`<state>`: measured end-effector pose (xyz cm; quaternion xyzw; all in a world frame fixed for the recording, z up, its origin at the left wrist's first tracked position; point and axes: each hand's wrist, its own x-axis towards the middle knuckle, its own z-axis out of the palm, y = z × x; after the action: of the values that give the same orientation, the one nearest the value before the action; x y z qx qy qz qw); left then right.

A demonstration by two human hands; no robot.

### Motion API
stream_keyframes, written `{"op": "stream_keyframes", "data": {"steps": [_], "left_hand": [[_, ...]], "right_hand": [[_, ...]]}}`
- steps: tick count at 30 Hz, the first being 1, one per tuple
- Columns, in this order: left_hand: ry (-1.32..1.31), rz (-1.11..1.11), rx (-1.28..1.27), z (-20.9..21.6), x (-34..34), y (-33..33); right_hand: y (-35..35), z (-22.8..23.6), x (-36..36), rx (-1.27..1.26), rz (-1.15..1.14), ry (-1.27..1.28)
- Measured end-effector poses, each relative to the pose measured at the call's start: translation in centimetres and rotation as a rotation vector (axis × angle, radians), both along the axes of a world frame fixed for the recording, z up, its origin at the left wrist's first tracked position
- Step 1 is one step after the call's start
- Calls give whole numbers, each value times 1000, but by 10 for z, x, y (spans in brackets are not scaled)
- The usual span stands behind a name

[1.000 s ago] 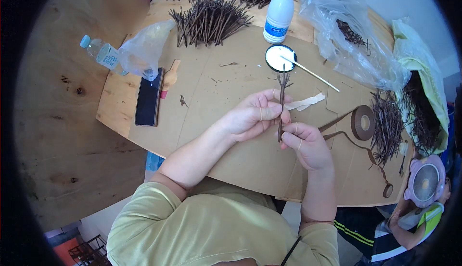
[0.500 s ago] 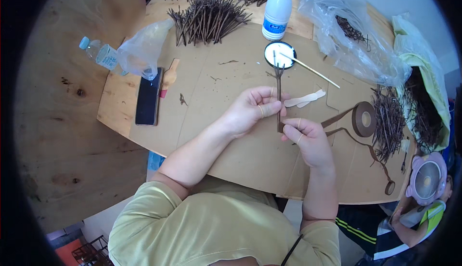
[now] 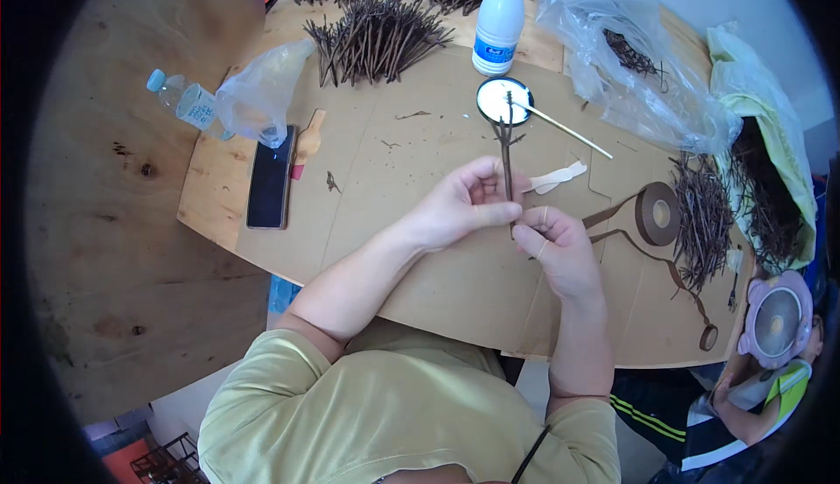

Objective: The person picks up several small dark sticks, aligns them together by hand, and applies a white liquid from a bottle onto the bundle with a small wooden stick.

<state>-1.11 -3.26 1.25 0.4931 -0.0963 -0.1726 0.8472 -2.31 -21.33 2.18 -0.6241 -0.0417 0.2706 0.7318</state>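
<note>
An upright brown branched twig (image 3: 507, 162), forked at its top, is held over the cardboard. My left hand (image 3: 464, 206) is closed round its stem, thumb pressed across it. Right beside it, my right hand (image 3: 560, 252) pinches at the twig's lower end, where a strip of brown tape (image 3: 602, 215) runs in behind my fingers from a tape roll (image 3: 658, 213). My fingertips hide where tape and stem meet. Thin pale bands circle some of my fingers. Beyond the twig's tip lies a round dish of white paste (image 3: 495, 92) with a thin stick (image 3: 570, 130) resting on it.
Bundles of brown twigs (image 3: 376, 39) stand at the back; more twigs (image 3: 703, 221) lie at right beside a plastic bag (image 3: 643, 90). A white bottle (image 3: 500, 24) stands behind the dish. A phone (image 3: 270, 182) lies left. Another person's arm (image 3: 744, 414) shows beside a purple fan (image 3: 777, 319).
My left thumb has slid down the stem, close to my right fingertips. The twig has turned a little, so its side branches spread differently. My right hand stays at its lower end.
</note>
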Motion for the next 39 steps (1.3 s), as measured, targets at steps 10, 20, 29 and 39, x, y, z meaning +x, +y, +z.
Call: {"op": "stream_keyframes", "data": {"steps": [10, 20, 29, 39], "left_hand": [[-145, -101, 111, 24, -4, 16], [155, -393, 249, 37, -3, 30], [276, -21, -12, 9, -16, 27], [310, 50, -110, -18, -3, 33]], "right_hand": [[0, 9, -3, -124, 42, -140], [11, 26, 3, -725, -92, -1462], [15, 29, -1, -937, -141, -1615], [13, 22, 55, -622, -69, -840]]}}
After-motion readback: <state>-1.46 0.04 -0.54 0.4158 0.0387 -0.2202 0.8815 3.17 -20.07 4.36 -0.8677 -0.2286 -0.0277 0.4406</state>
